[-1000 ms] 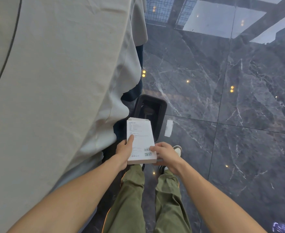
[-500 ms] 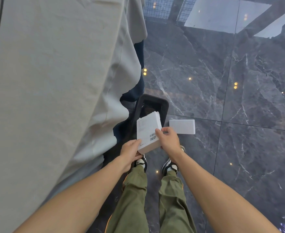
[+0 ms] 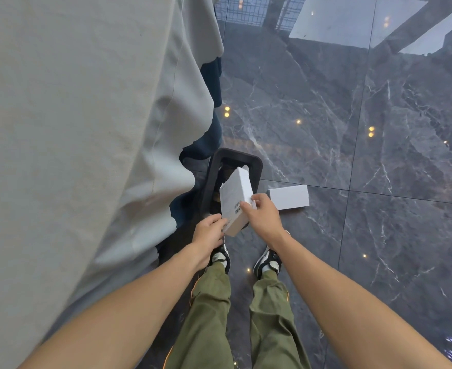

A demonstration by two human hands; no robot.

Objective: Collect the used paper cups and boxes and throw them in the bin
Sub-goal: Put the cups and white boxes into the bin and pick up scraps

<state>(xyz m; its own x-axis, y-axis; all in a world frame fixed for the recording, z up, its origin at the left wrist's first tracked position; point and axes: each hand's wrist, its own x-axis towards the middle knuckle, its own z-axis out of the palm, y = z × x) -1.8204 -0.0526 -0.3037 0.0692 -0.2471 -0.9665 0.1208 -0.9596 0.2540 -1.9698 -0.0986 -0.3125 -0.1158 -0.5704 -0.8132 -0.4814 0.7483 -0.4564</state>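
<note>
We look down from head height at our own two bare arms, green trousers and black-and-white shoes on a dark, glossy marble floor (image 3: 352, 129). Both hands hold one white box (image 3: 237, 202) tilted over the open top of a black bin (image 3: 257, 166) that stands on the floor just ahead of our feet. Our left hand (image 3: 209, 233) pinches the box's near bottom corner, fingers curled around it. Our right hand (image 3: 263, 217) grips the box's right edge, thumb on the printed face near a barcode label. The box's far end, with an open flap, sits above the bin's mouth. A second white box (image 3: 289, 197) lies flat on the floor just to the right of the bin, apart from our hands. A pale grey tablecloth (image 3: 73, 129) fills the left side, hanging close beside the bin.
</note>
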